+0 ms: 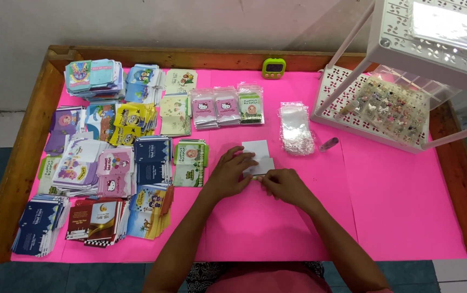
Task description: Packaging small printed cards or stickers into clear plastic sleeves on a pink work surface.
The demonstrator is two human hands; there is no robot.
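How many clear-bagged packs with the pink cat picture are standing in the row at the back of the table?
2: the left cat pack and the right cat pack, side by side, left of a green-labelled pack. More may be hidden underneath.

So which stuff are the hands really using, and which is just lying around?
In use:
- white card
- left hand, pressing it down
- right hand, pinching its lower edge

Lying about:
- stacks of colourful envelopes
- pile of clear plastic sleeves
- green timer
- white rack

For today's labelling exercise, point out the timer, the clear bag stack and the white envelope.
timer (273,68), head view, its screen.
clear bag stack (295,128), head view, the top bag's middle.
white envelope (257,150), head view, its upper half.
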